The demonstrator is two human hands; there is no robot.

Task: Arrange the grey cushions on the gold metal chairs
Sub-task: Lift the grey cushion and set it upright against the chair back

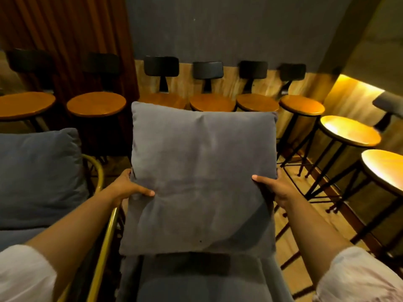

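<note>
Both hands, left hand [127, 188] and right hand [273, 186], pinch the grey cushion [200, 171] sides; best to settle it upright and centred against the chair back

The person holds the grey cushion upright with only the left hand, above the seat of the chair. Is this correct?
Not quite. In the head view both hands hold the grey cushion: the left hand grips its left edge and the right hand its right edge. The rest is right: it stands upright above the chair seat.
</note>
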